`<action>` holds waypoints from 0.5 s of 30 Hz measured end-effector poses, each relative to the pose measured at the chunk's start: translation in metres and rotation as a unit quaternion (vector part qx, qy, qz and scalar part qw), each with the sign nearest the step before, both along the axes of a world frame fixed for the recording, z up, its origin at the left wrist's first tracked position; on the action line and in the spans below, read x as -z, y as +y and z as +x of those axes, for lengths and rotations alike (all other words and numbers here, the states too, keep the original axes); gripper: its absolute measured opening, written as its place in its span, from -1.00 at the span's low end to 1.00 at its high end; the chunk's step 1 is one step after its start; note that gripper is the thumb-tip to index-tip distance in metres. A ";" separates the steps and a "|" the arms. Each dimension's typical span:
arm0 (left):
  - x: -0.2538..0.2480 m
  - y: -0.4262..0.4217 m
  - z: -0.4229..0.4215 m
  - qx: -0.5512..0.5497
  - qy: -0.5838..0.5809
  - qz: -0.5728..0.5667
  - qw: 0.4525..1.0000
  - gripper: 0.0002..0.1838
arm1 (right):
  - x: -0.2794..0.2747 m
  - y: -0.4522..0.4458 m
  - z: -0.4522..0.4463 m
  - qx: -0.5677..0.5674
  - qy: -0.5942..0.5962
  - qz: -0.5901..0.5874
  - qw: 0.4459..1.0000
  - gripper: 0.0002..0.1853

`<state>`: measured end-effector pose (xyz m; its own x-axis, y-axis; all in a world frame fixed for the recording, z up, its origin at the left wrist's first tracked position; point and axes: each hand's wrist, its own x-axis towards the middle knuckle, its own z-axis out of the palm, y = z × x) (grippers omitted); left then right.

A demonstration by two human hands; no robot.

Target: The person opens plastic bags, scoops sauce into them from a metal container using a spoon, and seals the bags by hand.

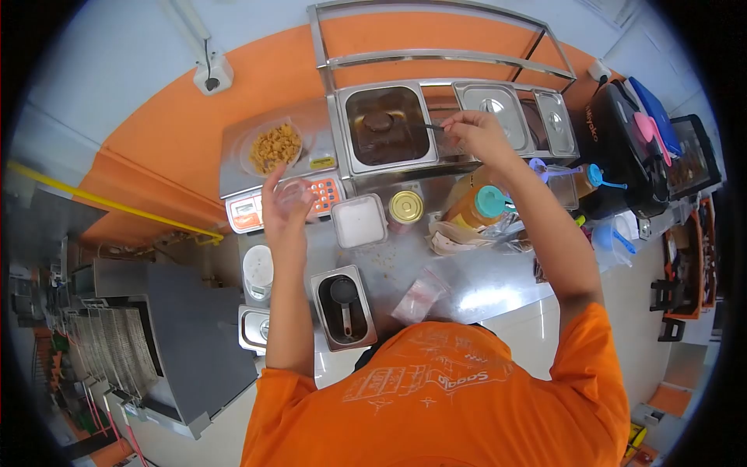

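Observation:
My left hand [286, 204] is wrapped round a small clear plastic cup [296, 196], above a scale [323, 196] with orange keys. Just beyond it, a clear bowl of golden-brown crumbly food [275, 148] stands on the scale's metal plate. My right hand [476, 131] grips the dark handle of a ladle [424, 125], whose round bowl lies in the dark brown sauce of a steel pan [389, 136]. To the right of that pan, a lidded steel pan [496, 117] sits near my right hand.
Nearer me are a white square tub [359, 221], a gold-lidded can [406, 208], a steel pan with a black scoop [343, 307] and a plastic bag [421, 296]. Turquoise-lidded jars [490, 202] stand under my right forearm. A metal rack [443, 56] rises behind the pans.

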<state>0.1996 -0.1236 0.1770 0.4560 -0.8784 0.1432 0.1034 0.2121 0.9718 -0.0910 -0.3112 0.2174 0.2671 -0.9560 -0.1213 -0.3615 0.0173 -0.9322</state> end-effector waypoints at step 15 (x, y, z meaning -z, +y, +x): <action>-0.058 -0.114 0.000 0.175 -0.329 0.047 0.927 -0.39 | -0.044 -0.030 -0.030 -0.008 -0.047 -0.100 0.994 -0.78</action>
